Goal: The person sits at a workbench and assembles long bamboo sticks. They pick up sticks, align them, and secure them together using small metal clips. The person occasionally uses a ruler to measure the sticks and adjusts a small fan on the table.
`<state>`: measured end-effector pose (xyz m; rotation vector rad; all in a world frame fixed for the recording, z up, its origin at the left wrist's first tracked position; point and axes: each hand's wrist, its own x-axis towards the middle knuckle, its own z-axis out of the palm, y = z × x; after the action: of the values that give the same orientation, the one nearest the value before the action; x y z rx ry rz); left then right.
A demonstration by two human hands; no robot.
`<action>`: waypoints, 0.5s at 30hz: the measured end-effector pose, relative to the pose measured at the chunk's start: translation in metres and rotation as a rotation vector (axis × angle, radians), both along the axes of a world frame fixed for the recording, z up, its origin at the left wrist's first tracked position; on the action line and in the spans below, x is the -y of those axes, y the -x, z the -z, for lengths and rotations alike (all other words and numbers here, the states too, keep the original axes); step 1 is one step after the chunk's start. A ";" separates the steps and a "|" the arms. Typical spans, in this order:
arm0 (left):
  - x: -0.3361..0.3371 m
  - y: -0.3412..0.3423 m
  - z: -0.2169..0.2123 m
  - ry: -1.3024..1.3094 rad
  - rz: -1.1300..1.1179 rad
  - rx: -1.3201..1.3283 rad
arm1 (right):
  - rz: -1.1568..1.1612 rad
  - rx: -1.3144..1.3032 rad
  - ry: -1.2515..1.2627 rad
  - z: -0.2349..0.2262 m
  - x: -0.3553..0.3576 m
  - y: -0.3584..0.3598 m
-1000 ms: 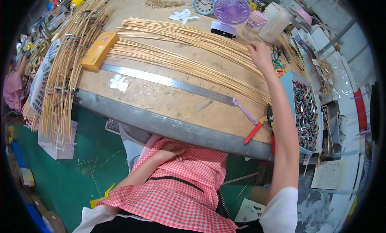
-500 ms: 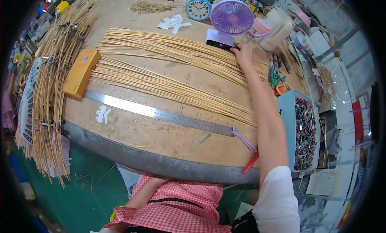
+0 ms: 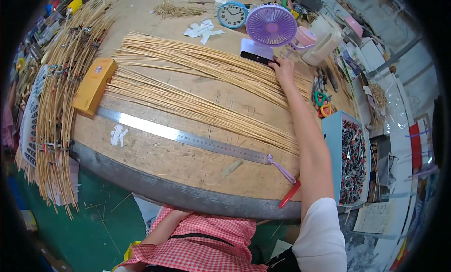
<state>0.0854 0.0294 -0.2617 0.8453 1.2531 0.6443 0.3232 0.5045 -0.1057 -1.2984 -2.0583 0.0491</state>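
Beside the base of the little purple fan [image 3: 271, 26], the right hand [image 3: 283, 71] has its fingers bent in over the corner; it looks like they touch it, but can't tell if they're actually pinching. The left hand [image 3: 180, 214] is well below the fan, mostly hidden under the table edge, so no idea what those fingers are doing. The worktop [image 3: 155, 154] is scuffed tan board with a dark grey front edge [image 3: 188, 197], and the fan is toward its far side. Left of the fan there's a blue clock [image 3: 232, 14] and some white paper strips [image 3: 203, 30], and to its right a cloudy plastic jug [image 3: 324, 39]. On the near side of the fan, two loose spreads of thin straw-coloured sticks [image 3: 202, 107] run across, then a steel ruler [image 3: 183, 136]. Far left of the fan: a yellow box [image 3: 95, 84] and a heap of clipped sticks [image 3: 61, 107] hanging over the side. Below and right of it: a light blue box [image 3: 331, 154] full of small clips [image 3: 353, 161]. Way down past the fan, green floor [image 3: 108, 192] with stray sticks on it
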 end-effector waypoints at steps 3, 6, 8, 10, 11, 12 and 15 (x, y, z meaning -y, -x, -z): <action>0.004 0.000 0.000 -0.001 -0.007 -0.009 | 0.003 -0.022 0.001 0.003 -0.003 -0.001; 0.007 0.001 0.002 -0.005 -0.004 -0.017 | 0.019 -0.033 -0.004 0.004 -0.003 -0.004; 0.009 0.001 0.003 -0.007 -0.009 -0.023 | 0.022 -0.018 -0.006 0.002 0.000 -0.001; 0.011 0.002 0.004 -0.014 -0.013 -0.028 | 0.023 -0.001 -0.003 0.000 0.004 0.002; 0.012 0.001 0.005 -0.021 -0.013 -0.030 | 0.022 0.009 -0.003 -0.001 0.007 0.003; 0.013 0.001 0.006 -0.030 -0.013 -0.034 | 0.039 0.029 -0.020 -0.002 0.009 0.003; 0.016 -0.002 0.011 -0.071 0.022 -0.047 | 0.077 0.072 -0.074 -0.001 0.019 -0.007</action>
<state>0.0872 0.0135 -0.2728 0.9364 1.2671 0.6581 0.3301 0.4859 -0.1047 -1.3493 -2.0482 -0.1091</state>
